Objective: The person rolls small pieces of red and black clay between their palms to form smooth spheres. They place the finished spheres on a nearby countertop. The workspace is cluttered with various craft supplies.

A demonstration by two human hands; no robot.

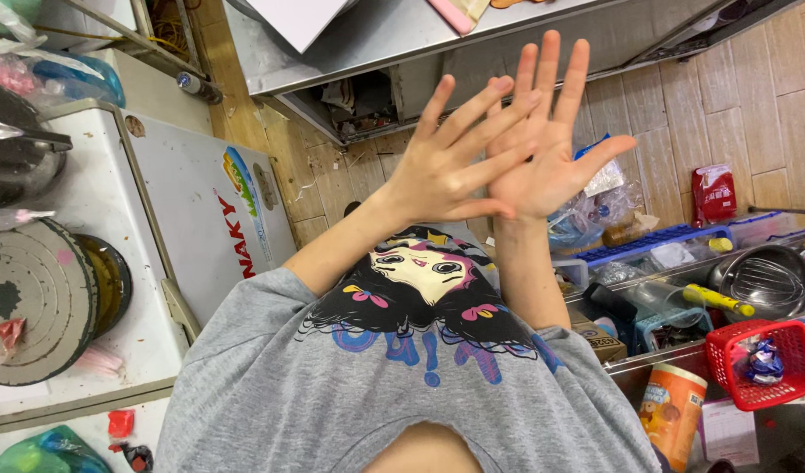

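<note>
Nothing held: left hand [446, 171], fingers spread, crosses the splayed right hand [556, 162] below the steel counter [376, 44].

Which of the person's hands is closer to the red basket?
Right. The right hand is raised open, up and left of the red basket. The left hand overlaps it on the side away from the basket, so it is farther.

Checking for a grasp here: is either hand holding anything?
No: the left hand and right hand are both spread open and crossed, with nothing in them.
</note>
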